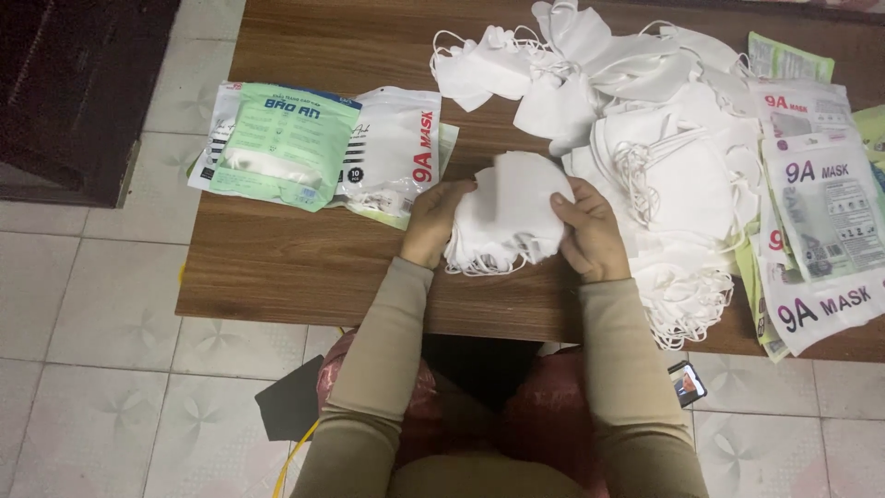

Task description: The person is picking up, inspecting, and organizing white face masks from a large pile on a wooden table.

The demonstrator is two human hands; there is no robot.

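Both of my hands grip a stack of white face masks (507,212) just above the near part of the wooden table (304,267). My left hand (433,221) clasps the stack's left side. My right hand (590,231) holds its right side, fingers curled over the edge. Ear loops hang from the bottom of the stack. A large loose pile of white masks (645,120) spreads across the table behind and to the right of my hands.
Filled mask packets (323,148), one green and one white, lie on the table's left part. Several flat white packets (820,231) are stacked at the right edge. Pale tiled floor (92,323) surrounds the table, with a dark cabinet (74,92) at far left.
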